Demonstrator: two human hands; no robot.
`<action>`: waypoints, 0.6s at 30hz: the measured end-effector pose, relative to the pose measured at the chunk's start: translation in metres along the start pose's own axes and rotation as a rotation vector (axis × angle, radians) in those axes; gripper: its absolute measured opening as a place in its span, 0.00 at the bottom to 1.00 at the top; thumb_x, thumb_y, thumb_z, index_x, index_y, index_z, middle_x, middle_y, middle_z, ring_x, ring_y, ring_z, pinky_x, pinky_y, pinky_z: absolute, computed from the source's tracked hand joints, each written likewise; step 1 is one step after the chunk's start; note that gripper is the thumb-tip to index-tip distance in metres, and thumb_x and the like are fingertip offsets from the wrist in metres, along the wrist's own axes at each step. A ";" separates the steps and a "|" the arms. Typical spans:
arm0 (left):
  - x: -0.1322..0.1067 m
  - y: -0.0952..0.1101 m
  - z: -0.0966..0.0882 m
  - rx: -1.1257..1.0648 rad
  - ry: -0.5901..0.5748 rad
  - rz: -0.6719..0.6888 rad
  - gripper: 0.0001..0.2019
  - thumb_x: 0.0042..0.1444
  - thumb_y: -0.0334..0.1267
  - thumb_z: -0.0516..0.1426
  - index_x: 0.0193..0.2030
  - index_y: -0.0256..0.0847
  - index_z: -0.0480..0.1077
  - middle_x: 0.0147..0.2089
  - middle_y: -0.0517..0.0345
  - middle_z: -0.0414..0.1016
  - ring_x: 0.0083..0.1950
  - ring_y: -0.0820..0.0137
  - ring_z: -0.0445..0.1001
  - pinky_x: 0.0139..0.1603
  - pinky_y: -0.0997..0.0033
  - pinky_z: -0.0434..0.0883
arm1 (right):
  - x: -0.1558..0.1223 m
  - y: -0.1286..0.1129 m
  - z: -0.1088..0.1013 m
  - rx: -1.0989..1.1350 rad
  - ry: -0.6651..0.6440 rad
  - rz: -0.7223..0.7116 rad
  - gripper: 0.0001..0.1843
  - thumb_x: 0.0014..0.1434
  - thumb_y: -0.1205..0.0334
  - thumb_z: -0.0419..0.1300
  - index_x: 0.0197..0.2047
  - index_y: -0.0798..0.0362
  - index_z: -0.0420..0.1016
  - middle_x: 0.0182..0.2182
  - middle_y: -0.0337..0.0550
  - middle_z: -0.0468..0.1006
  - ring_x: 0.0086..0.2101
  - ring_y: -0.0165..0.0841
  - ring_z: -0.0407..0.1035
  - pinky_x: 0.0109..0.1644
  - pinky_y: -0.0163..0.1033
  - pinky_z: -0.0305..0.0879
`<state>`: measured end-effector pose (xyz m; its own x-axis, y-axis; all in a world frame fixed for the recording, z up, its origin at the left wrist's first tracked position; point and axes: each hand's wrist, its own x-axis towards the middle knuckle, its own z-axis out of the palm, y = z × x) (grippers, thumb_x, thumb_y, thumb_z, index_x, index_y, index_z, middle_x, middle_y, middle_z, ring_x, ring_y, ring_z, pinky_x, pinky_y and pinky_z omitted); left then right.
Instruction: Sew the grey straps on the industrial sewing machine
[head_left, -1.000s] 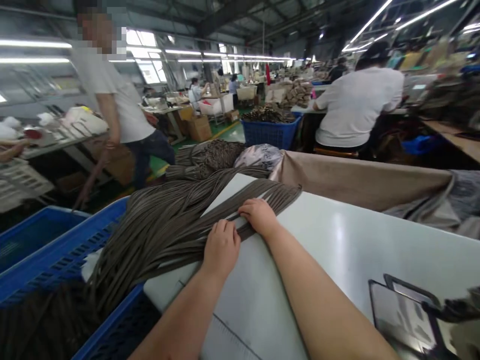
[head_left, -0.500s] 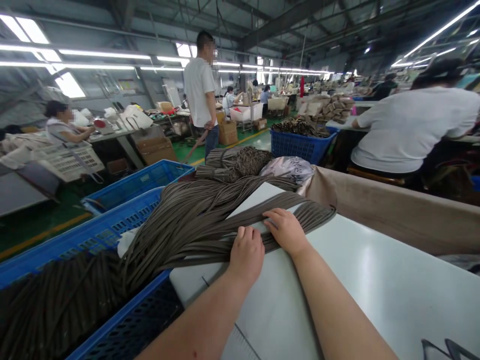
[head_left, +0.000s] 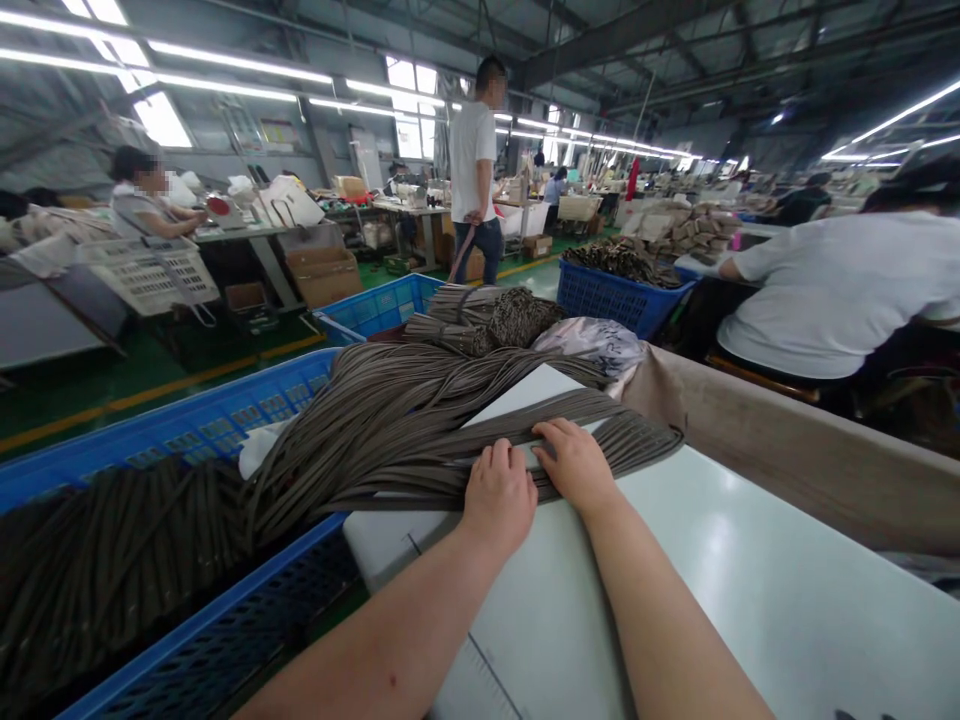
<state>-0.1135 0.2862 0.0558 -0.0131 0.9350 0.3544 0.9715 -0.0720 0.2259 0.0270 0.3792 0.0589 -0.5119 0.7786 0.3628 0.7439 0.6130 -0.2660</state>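
Long grey-brown fabric straps (head_left: 405, 410) lie in a thick bundle across the corner of a white table (head_left: 735, 570). Their looped end fans out at the right, past my hands, and the other end trails left over a blue crate. My left hand (head_left: 499, 497) rests on the near strands with its fingers curled over them. Just right of it and slightly farther off, my right hand (head_left: 576, 462) bends its fingers round the far strands, thumb close to the left hand. The undersides of both hands' fingers are hidden.
A blue crate (head_left: 202, 590) full of dark straps stands at the left. Tied strap bundles (head_left: 487, 318) lie beyond the table. A beige cloth-covered edge (head_left: 795, 450) runs along the right. One person (head_left: 472, 160) stands ahead; another (head_left: 840, 290) sits at the right.
My view has swung a little left, so the scene sits farther right. The standing person has moved right. Both hands stay on the straps with almost the same grip.
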 end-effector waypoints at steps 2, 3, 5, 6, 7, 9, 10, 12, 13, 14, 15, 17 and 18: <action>0.000 -0.001 0.002 -0.005 0.034 -0.004 0.18 0.63 0.33 0.58 0.58 0.34 0.65 0.61 0.42 0.67 0.55 0.56 0.69 0.54 0.56 0.69 | 0.000 0.000 0.000 -0.006 -0.003 -0.009 0.12 0.63 0.65 0.65 0.50 0.52 0.78 0.46 0.48 0.79 0.46 0.41 0.72 0.54 0.45 0.66; 0.000 -0.002 0.002 -0.002 0.046 0.002 0.21 0.63 0.33 0.58 0.61 0.33 0.63 0.62 0.41 0.67 0.55 0.55 0.68 0.55 0.56 0.69 | -0.001 0.000 0.000 -0.008 -0.004 -0.013 0.11 0.63 0.65 0.65 0.49 0.52 0.79 0.45 0.47 0.79 0.45 0.41 0.72 0.54 0.45 0.66; -0.001 -0.003 0.003 0.005 0.052 0.022 0.23 0.64 0.34 0.57 0.64 0.31 0.61 0.60 0.40 0.68 0.55 0.54 0.68 0.55 0.55 0.69 | -0.001 0.000 0.000 -0.014 -0.001 -0.017 0.08 0.63 0.64 0.65 0.46 0.51 0.79 0.43 0.47 0.78 0.44 0.41 0.71 0.53 0.46 0.65; -0.001 -0.003 0.003 0.003 0.050 0.031 0.21 0.64 0.34 0.57 0.63 0.31 0.62 0.58 0.41 0.70 0.54 0.54 0.68 0.54 0.54 0.69 | -0.002 0.001 0.000 -0.010 0.010 -0.021 0.06 0.62 0.64 0.66 0.44 0.51 0.79 0.43 0.48 0.78 0.44 0.41 0.71 0.52 0.46 0.65; -0.002 -0.004 0.002 0.001 0.047 0.037 0.19 0.65 0.34 0.56 0.61 0.32 0.63 0.56 0.42 0.71 0.54 0.54 0.68 0.53 0.54 0.69 | -0.003 0.001 0.000 0.004 0.025 -0.030 0.04 0.62 0.64 0.66 0.42 0.51 0.79 0.43 0.48 0.77 0.44 0.41 0.70 0.52 0.46 0.65; -0.002 -0.004 0.002 -0.005 0.043 0.046 0.15 0.65 0.33 0.56 0.57 0.34 0.66 0.52 0.44 0.72 0.53 0.54 0.68 0.52 0.54 0.69 | -0.004 0.001 -0.001 0.049 0.046 -0.058 0.01 0.62 0.64 0.65 0.38 0.50 0.77 0.41 0.47 0.76 0.43 0.41 0.70 0.51 0.45 0.65; -0.002 -0.004 0.001 -0.007 0.043 0.049 0.12 0.65 0.33 0.57 0.54 0.36 0.66 0.50 0.45 0.72 0.52 0.55 0.68 0.52 0.54 0.69 | -0.005 0.001 -0.001 0.072 0.048 -0.074 0.01 0.62 0.64 0.64 0.37 0.50 0.77 0.39 0.46 0.76 0.42 0.40 0.70 0.50 0.44 0.65; -0.002 -0.005 0.001 -0.009 0.044 0.053 0.08 0.65 0.33 0.57 0.50 0.37 0.67 0.48 0.47 0.71 0.51 0.55 0.67 0.51 0.54 0.69 | -0.005 0.000 -0.001 0.095 0.037 -0.091 0.04 0.64 0.64 0.62 0.35 0.50 0.76 0.35 0.44 0.76 0.39 0.38 0.70 0.47 0.43 0.66; -0.002 -0.005 0.001 -0.010 0.045 0.055 0.07 0.65 0.33 0.57 0.49 0.37 0.67 0.47 0.47 0.71 0.50 0.55 0.67 0.51 0.54 0.68 | -0.005 -0.001 0.000 0.095 0.033 -0.092 0.06 0.65 0.63 0.61 0.35 0.50 0.76 0.33 0.43 0.76 0.38 0.38 0.70 0.46 0.43 0.66; -0.002 -0.006 0.001 -0.010 0.046 0.059 0.06 0.65 0.33 0.57 0.48 0.37 0.68 0.47 0.47 0.71 0.49 0.56 0.67 0.50 0.54 0.68 | -0.005 -0.002 0.001 0.092 0.035 -0.088 0.07 0.67 0.61 0.60 0.35 0.50 0.77 0.33 0.43 0.77 0.39 0.38 0.71 0.47 0.43 0.67; -0.002 -0.006 0.000 -0.009 0.048 0.063 0.06 0.65 0.33 0.57 0.47 0.37 0.68 0.46 0.47 0.71 0.49 0.56 0.67 0.50 0.54 0.68 | -0.004 -0.003 0.001 0.090 0.043 -0.081 0.08 0.68 0.60 0.59 0.37 0.50 0.77 0.35 0.44 0.78 0.40 0.38 0.71 0.49 0.43 0.67; -0.003 -0.007 -0.001 -0.008 0.052 0.077 0.05 0.64 0.33 0.57 0.46 0.38 0.68 0.45 0.48 0.70 0.49 0.55 0.67 0.51 0.53 0.68 | 0.000 -0.004 0.003 0.077 0.063 -0.060 0.10 0.70 0.60 0.57 0.46 0.52 0.79 0.43 0.48 0.80 0.46 0.39 0.72 0.55 0.44 0.67; -0.004 -0.007 -0.001 -0.006 0.058 0.082 0.04 0.64 0.33 0.57 0.45 0.38 0.68 0.45 0.48 0.70 0.50 0.55 0.66 0.51 0.53 0.68 | 0.002 -0.004 0.004 0.068 0.069 -0.050 0.12 0.69 0.61 0.57 0.51 0.54 0.78 0.47 0.50 0.79 0.50 0.40 0.72 0.58 0.45 0.66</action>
<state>-0.1204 0.2825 0.0541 0.0525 0.9044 0.4235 0.9683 -0.1498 0.1997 0.0210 0.3787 0.0570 -0.5151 0.7374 0.4370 0.6863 0.6602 -0.3051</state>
